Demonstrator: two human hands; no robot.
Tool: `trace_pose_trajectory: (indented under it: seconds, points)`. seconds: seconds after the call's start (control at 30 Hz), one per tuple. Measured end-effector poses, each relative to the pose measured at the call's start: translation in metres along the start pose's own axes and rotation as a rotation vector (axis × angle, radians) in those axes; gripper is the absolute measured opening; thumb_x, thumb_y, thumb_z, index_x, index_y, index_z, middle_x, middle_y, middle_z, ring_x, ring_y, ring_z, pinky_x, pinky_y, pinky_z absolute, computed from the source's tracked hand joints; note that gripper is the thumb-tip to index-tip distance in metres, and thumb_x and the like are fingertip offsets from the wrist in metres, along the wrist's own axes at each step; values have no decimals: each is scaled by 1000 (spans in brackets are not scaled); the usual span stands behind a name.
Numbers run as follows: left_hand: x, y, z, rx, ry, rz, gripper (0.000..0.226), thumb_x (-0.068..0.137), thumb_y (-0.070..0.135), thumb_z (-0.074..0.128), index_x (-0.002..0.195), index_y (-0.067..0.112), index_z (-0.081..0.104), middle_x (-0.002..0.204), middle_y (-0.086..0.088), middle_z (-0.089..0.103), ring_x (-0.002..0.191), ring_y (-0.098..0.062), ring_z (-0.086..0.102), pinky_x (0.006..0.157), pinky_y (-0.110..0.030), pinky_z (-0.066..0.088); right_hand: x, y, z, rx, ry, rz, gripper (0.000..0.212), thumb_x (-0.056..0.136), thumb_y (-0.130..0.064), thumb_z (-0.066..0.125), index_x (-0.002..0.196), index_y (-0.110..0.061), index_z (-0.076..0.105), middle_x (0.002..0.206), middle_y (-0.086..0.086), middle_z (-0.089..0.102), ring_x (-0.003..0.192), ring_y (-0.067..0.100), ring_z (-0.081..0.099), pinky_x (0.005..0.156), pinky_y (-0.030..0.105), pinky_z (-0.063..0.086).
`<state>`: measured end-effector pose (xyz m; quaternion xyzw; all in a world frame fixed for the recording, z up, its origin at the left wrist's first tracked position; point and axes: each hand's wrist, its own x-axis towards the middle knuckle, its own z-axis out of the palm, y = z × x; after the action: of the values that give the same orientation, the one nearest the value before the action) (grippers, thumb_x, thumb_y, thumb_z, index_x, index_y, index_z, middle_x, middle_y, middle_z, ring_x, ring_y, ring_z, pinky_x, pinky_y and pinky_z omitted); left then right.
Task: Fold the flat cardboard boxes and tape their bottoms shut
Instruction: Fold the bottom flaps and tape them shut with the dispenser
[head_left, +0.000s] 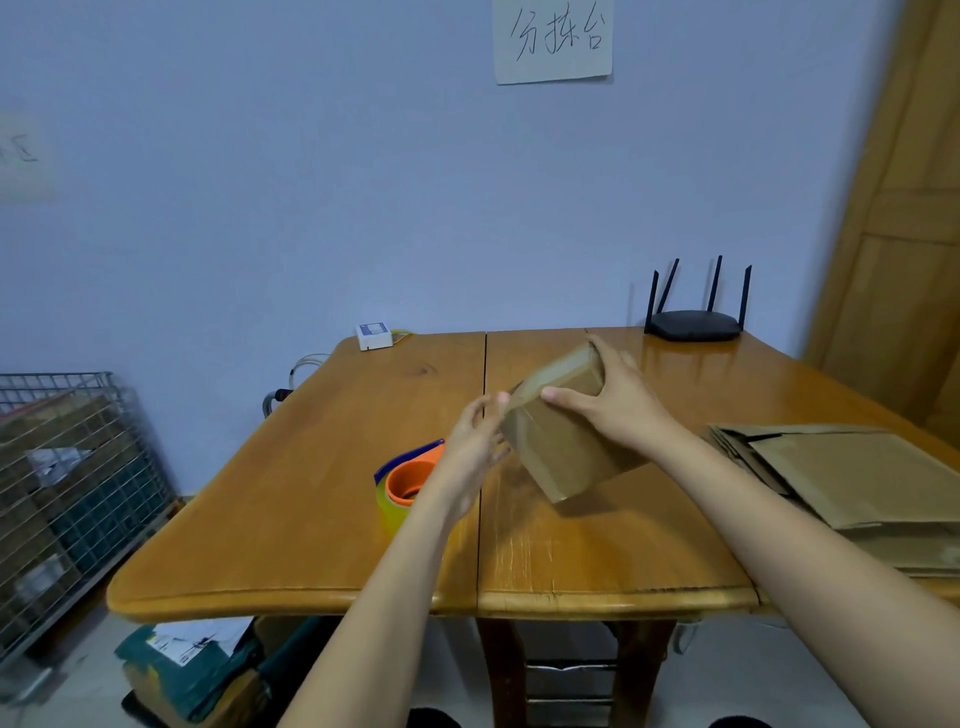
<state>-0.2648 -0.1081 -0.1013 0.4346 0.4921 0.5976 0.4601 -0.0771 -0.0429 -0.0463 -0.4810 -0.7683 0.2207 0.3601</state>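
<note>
Right hand (618, 400) grips the folded box (561, 447) above the wooden table (311, 519) — left hand (475, 441) loose-fingered against its side. Tape dispenser (408, 480) under the left wrist; flat cardboard (857, 478) right of the right forearm.

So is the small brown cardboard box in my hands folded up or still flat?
Folded up. The small brown cardboard box shows three faces, held tilted above the wooden table by the right hand.

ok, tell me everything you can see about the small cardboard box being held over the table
The small brown cardboard box is folded into shape and held tilted above the glossy wooden table, one corner pointing down. Its faces look plain and unprinted; a shiny strip, possibly tape, runs along its upper face. The right hand grips its top end, thumb on the near face. The left hand touches its left edge with its fingers. It hangs right of the orange-cored tape dispenser.
</note>
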Motion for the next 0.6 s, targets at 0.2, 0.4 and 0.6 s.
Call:
trace_pose_trajectory:
  seconds: [0.2,0.4,0.6]
  points:
    - [0,2,17,-107,-96,-64,44,85,21,76,126,14,61,116,-6,72,108,-24,68,92,-44,56,4,0,3,246,-94,192,112,79,-73,62,160,-23,5,158,4,35,136,26,45,106,42,44]
    - [17,15,36,-522,158,-163,32,96,0,57,125,12,56,118,-16,67,105,-32,65,82,-46,57,-6,15,12,212,-84,386,97,91,-67,50,159,-14,6,160,15,28,138,36,41,110,49,39]
    - [33,13,54,-639,267,-226,40,96,-10,49,134,2,53,115,-20,67,89,-30,68,60,-36,62,-14,23,37,964,-386,725,98,81,-65,66,156,-20,22,145,36,39,116,51,58,96,59,51]
